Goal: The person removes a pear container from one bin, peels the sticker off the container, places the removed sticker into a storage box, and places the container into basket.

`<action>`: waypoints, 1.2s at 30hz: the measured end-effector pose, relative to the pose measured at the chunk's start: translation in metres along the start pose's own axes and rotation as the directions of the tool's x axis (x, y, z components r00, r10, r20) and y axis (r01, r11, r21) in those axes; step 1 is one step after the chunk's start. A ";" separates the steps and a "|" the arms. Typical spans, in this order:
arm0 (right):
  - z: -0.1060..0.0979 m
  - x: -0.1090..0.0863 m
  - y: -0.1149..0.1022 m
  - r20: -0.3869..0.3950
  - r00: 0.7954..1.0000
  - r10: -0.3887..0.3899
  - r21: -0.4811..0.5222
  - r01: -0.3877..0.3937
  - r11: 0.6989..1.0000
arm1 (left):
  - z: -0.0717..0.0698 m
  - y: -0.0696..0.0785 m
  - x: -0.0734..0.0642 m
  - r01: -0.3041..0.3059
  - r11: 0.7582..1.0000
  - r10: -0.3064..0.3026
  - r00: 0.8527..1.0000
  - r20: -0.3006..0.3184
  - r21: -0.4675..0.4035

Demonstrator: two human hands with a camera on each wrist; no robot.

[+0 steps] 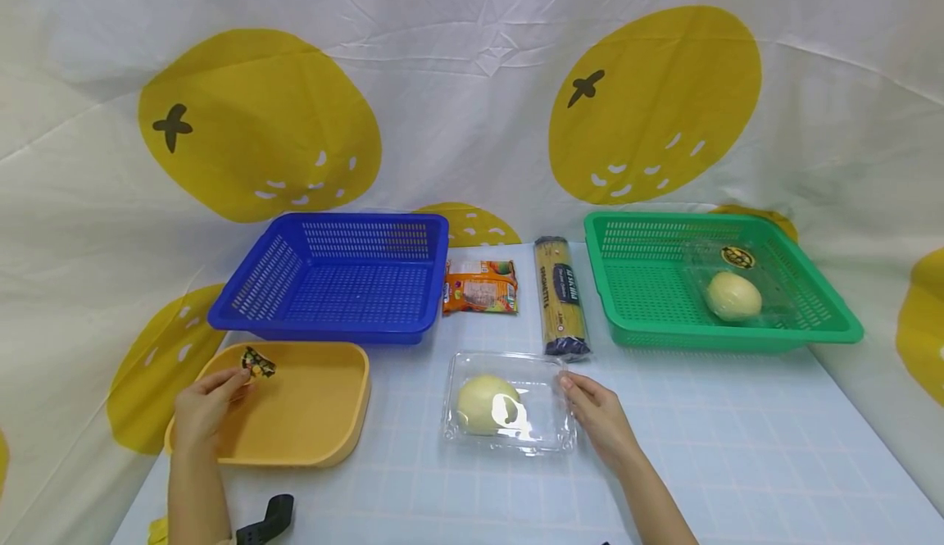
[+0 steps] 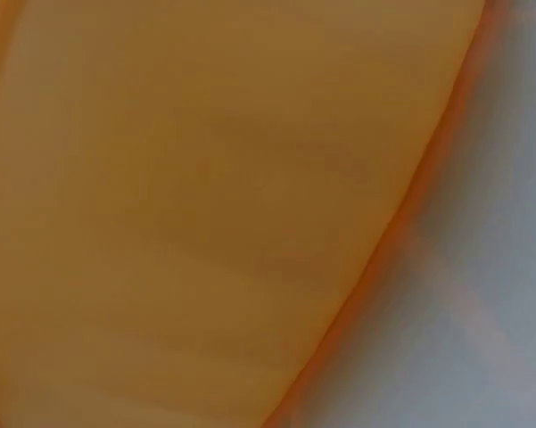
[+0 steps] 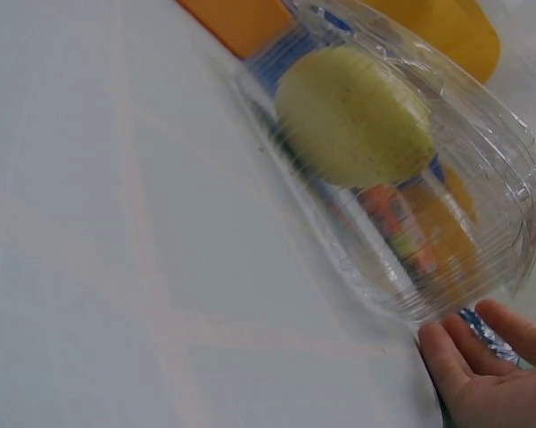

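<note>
My left hand (image 1: 202,412) pinches a small black-and-yellow sticker (image 1: 257,363) between thumb and fingertips, over the orange tray (image 1: 310,447). The left wrist view has only the blurred tray (image 2: 205,196) and some tabletop; hand and sticker are outside it. My right hand (image 1: 601,418) grips the right edge of a clear plastic clamshell container (image 1: 542,397). Inside it, on the left, lies a pale yellow-green round fruit (image 1: 487,405). From the right wrist, the fingers of the right hand (image 3: 495,374) are against the container's near end, with the fruit (image 3: 352,116) visible through the plastic.
A blue basket (image 1: 361,299) stands behind the tray. At the back lie an orange snack packet (image 1: 481,287) and a spaghetti pack (image 1: 562,299). The green basket (image 1: 642,274) at right holds a similar clear container with a fruit (image 1: 733,296) and a round black-and-yellow sticker (image 1: 737,257).
</note>
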State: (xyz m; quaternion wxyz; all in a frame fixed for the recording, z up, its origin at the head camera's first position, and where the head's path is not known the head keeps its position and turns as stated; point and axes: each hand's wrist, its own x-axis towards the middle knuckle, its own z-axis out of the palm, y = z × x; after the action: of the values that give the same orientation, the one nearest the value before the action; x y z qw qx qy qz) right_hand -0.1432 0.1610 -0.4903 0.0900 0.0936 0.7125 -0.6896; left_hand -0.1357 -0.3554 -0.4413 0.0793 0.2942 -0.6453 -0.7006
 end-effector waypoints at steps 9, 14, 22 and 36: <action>0.000 0.000 0.000 0.006 1.000 0.002 0.012 -0.002 1.000 | -0.001 0.001 -0.002 0.025 0.995 -0.024 1.000 -0.008 0.101; -0.001 0.000 0.001 0.005 1.000 -0.009 0.017 0.009 1.000 | -0.001 -0.001 -0.002 0.010 0.993 -0.006 1.000 -0.027 0.121; 0.000 -0.001 0.001 -0.002 1.000 -0.013 0.008 0.013 1.000 | -0.002 -0.001 -0.004 0.016 0.992 -0.011 0.999 -0.037 0.122; 0.000 -0.001 0.001 0.002 1.000 0.000 0.006 0.000 1.000 | 0.000 0.002 -0.006 0.035 0.996 -0.028 0.996 -0.082 0.078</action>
State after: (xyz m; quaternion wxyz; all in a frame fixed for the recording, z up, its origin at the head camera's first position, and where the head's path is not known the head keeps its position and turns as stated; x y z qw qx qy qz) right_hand -0.1420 0.1608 -0.4908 0.0904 0.0932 0.7101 -0.6920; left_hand -0.1315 -0.3534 -0.4372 0.0825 0.3354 -0.6643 -0.6629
